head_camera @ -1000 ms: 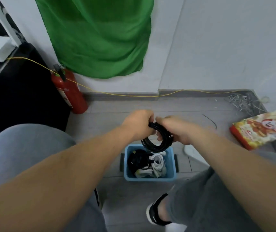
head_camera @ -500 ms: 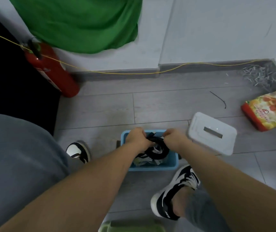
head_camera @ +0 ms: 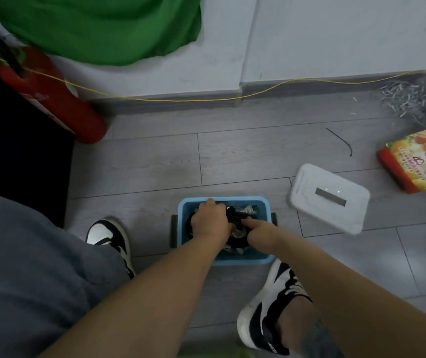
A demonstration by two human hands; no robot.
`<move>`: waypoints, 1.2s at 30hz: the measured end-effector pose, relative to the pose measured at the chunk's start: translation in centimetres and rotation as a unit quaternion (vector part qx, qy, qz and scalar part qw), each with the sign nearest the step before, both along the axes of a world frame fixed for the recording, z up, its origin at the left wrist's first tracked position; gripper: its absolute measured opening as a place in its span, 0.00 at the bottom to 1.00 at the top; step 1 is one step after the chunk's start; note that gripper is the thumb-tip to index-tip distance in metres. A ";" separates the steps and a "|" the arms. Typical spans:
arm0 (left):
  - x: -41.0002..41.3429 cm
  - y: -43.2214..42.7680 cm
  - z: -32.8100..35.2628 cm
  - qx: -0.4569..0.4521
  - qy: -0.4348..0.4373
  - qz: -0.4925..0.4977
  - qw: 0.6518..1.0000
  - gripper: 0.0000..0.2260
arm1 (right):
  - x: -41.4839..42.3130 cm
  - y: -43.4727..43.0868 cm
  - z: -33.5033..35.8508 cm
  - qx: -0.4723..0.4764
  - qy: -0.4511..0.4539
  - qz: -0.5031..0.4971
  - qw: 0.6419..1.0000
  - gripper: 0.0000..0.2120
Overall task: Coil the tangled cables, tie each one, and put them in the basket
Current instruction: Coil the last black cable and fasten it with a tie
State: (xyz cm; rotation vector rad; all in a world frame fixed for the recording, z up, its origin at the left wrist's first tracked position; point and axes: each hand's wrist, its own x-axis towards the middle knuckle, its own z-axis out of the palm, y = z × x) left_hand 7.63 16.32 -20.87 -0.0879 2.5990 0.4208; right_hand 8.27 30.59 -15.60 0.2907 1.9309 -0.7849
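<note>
Both hands are working down inside the blue basket (head_camera: pixel 184 254): the left hand (head_camera: pixel 210 224) is gripping the black coiled cable (head_camera: pixel 235 217) with curled fingers, while the right hand (head_camera: pixel 261 235) is touching its other side, though whether it is truly gripping I cannot tell. The coil is sitting on other bundled cables (head_camera: pixel 248 209), so it looks nearly stowed. No tangle is showing on the floor, only a thin black tie (head_camera: pixel 340 141) beyond the white lid (head_camera: pixel 329 210).

Grey plank floor (head_camera: pixel 232 156) meets a white wall (head_camera: pixel 336 34) with a grey skirting board (head_camera: pixel 168 107), under dim light.
</note>
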 end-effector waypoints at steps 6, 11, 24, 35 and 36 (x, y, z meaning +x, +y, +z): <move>0.0 -0.4 2.2 -0.015 0.121 -0.001 0.993 0.13 | -0.6 2.6 1.7 0.095 0.153 -0.253 0.951 0.16; 0.3 -4.0 1.7 -0.089 -0.014 0.029 0.996 0.28 | -0.1 2.9 0.4 0.098 0.039 -0.285 0.953 0.12; -9.9 -6.4 1.9 -0.009 0.006 0.144 0.989 0.19 | -7.1 2.3 -1.8 -0.032 0.037 -0.390 0.919 0.10; -13.9 -2.6 2.3 -0.055 0.045 0.089 0.993 0.30 | -11.9 9.4 -6.4 0.147 0.155 -0.271 0.939 0.12; -13.9 -1.7 2.3 -0.045 0.075 0.053 0.995 0.31 | -11.8 10.0 -6.9 0.172 0.152 -0.245 0.942 0.14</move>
